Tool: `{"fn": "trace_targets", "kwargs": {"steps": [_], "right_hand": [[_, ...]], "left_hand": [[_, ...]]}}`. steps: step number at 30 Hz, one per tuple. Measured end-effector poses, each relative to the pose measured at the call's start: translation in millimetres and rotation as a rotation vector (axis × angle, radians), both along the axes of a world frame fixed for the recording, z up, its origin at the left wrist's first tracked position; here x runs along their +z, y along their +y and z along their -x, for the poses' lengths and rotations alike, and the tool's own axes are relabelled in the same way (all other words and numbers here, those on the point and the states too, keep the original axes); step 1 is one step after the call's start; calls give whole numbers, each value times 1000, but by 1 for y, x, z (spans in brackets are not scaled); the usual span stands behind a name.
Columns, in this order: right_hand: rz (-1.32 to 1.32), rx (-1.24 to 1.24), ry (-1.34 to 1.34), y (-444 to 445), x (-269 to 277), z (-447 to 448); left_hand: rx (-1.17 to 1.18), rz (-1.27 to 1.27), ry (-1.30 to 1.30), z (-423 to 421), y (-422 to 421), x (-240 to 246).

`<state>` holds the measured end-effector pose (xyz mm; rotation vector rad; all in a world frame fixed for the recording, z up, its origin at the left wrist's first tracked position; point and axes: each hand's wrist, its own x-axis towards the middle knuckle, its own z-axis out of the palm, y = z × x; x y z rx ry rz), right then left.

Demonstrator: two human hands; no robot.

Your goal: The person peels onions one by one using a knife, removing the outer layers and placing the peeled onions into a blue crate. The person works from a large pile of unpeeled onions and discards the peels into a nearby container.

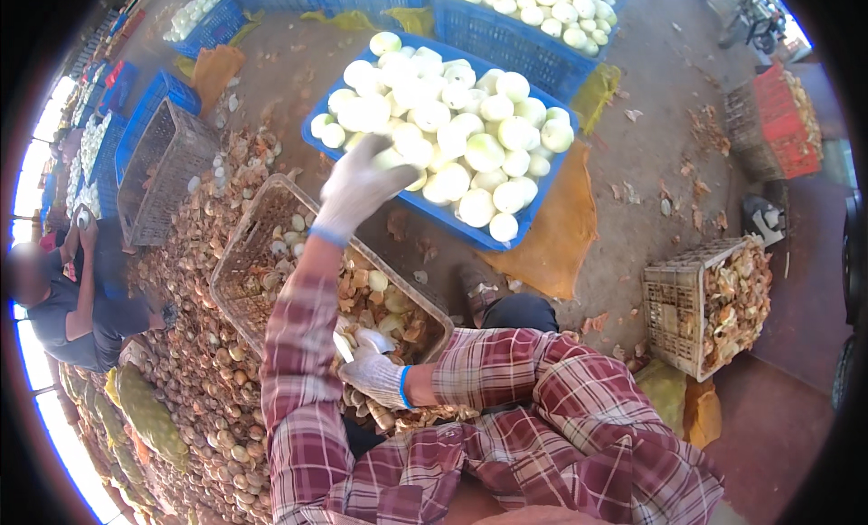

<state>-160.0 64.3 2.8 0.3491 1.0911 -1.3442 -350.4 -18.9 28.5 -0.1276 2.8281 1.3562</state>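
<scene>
My left hand [366, 186], in a pale knit glove, reaches over the near-left edge of a blue plastic crate [441, 228]. Its thumb and fingers are spread over the peeled onions [485, 152] heaped there; its underside is hidden. Lower down, my right hand [376, 376], also gloved, is closed around a white narrow tool [344, 347], perhaps a knife, whose full shape does not show. That hand is at the near side of a dirty plastic crate [400, 279] holding onion skins [352, 281] and a few peeled onions [296, 230].
Unpeeled onions [230, 389] cover the floor at left, where a seated person [88, 308] works. Another blue crate of peeled onions [508, 43] stands beyond mine. At right are a crate of skins [671, 308] and a red-draped crate [780, 125]. An orange mesh sack [556, 233] lies under my blue crate.
</scene>
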Motion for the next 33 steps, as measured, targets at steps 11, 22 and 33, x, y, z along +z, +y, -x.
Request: {"fn": "trace_targets", "kwargs": {"steps": [11,22,33], "right_hand": [[215,273,229,3,-17,18],[199,242,409,-15,7,-15],[500,448,437,-59,18,-91]], "left_hand": [[-33,105,198,79,40,-17],[577,-48,146,-180,-56,22],[941,388,-283,-408,-178,-97]]}}
